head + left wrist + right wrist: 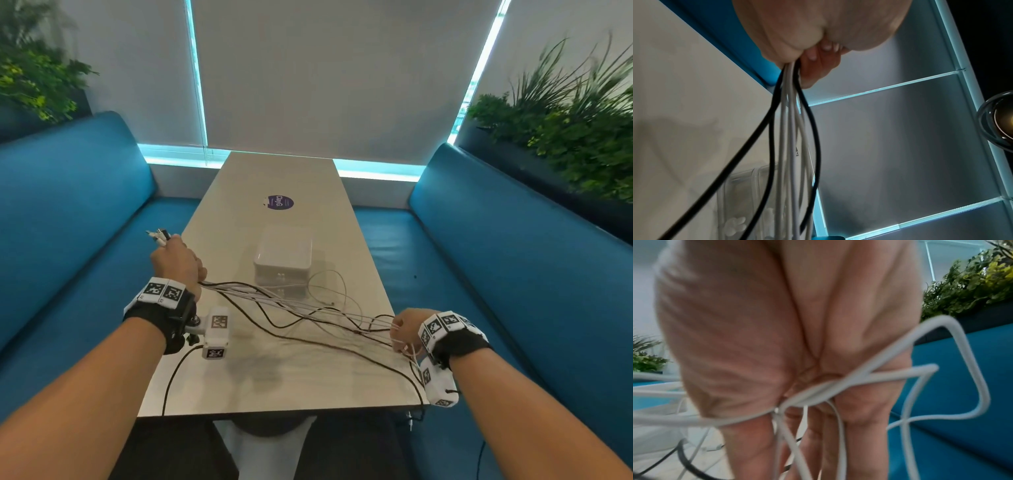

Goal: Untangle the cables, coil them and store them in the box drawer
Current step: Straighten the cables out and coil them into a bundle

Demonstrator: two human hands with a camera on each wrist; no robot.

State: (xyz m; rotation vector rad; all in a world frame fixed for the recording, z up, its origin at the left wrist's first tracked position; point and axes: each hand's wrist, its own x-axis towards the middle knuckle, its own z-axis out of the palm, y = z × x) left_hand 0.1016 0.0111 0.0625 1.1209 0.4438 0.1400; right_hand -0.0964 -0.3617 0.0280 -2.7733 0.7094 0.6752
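Note:
A bundle of white and dark cables (301,308) stretches across the near half of the table between my two hands. My left hand (176,262) grips one end in a fist at the table's left edge, with plugs (159,236) sticking out past the knuckles. In the left wrist view the cables (791,129) hang from that fist (818,53). My right hand (406,330) grips the white cables at the table's right edge; in the right wrist view white cable loops (859,382) cross the palm (748,337). The translucent box drawer (282,262) stands shut mid-table, just beyond the cables.
The long pale table (274,383) runs away from me between two blue benches (513,274). A purple round sticker (279,202) lies beyond the box. One dark cable (171,380) drops over the near edge, another (419,394) over the near right corner. Plants (565,130) stand behind both benches.

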